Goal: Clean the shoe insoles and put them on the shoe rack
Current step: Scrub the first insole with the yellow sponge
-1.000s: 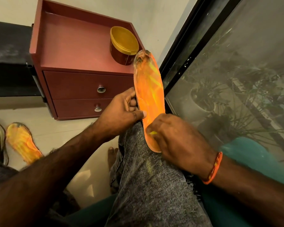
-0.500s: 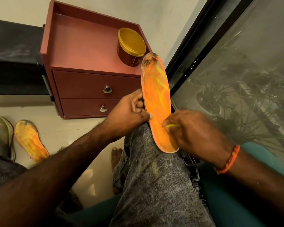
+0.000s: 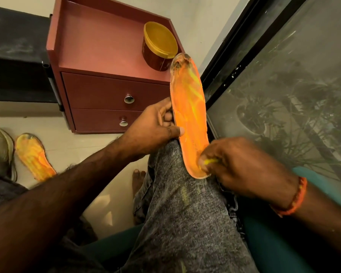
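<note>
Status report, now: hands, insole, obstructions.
Left hand grips insole on knee. Right hand pinches something yellow at its heel. Second insole on floor. Nothing blocking.

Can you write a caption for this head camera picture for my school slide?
Left hand holds an orange insole on a knee while the right hand rubs its heel end.

The held insole (image 3: pixel 189 119) is bright orange with yellow streaks and a dark, grimy toe end. The second insole (image 3: pixel 34 157) on the pale cream floor (image 3: pixel 71 146) shows the same orange and yellow. The knee beneath wears mottled grey jeans (image 3: pixel 185 213), yellow-smudged. The two-drawer cabinet (image 3: pixel 106 75) is reddish maroon with silver knobs; its tub (image 3: pixel 159 47) is dark red, lidded in what looks like mustard yellow. The wristband (image 3: pixel 292 200) is orange.
</note>
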